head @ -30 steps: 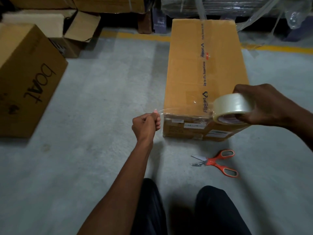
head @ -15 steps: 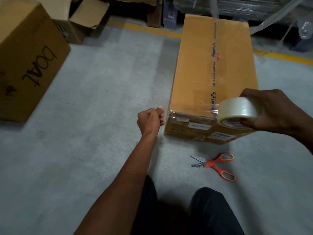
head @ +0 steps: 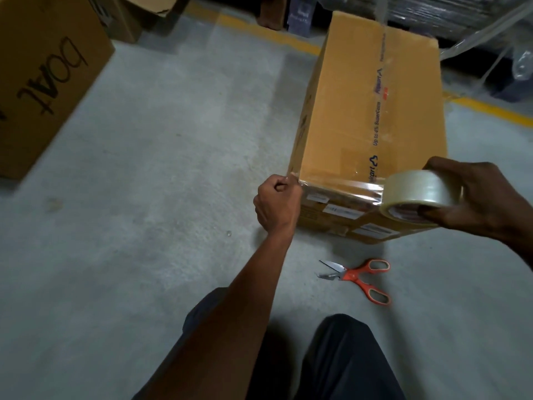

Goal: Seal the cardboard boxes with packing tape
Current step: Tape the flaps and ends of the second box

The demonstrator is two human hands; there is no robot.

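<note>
Clear packing tape (head: 341,188) now lies stretched along the near top edge of the long cardboard box (head: 372,116), right of centre in the frame. A second ago the strip hung in the air, with the left hand (head: 275,203) well to the left of the box; that hand has since travelled right and now sits against the box's near left corner, fingers curled into a fist and pinching the free end of the strip. The right hand (head: 473,197) grips the tape roll (head: 415,194) at centre right, thumb in the core and fingers over the top, held at the box's near right corner much as before. So the strip looks to have gone from slack to laid across the edge, and what likely remains is pressing it down and cutting it. Orange-handled scissors (head: 357,277) lie on the concrete floor (head: 144,226) just below the box. Another brown box (head: 43,82) stands at upper left.
</note>
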